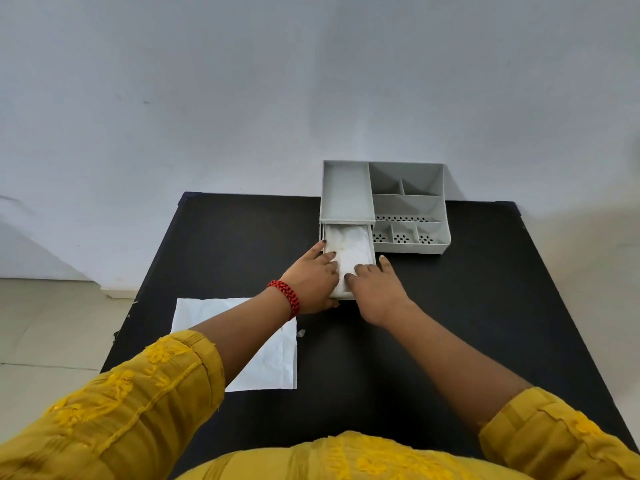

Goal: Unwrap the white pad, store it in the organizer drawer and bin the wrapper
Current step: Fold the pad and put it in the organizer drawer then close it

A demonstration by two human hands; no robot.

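Nearby, wrapper [258, 344] flat on table [450, 323] — under left forearm.

A plain indoor room, sparsely furnished, whether home or office is unclear: a bare pale wall [242, 81] fills the upper frame, light floor tiles [45, 323] show at lower left, and a black desk [450, 323] carries a grey compartmented organizer [408, 202].
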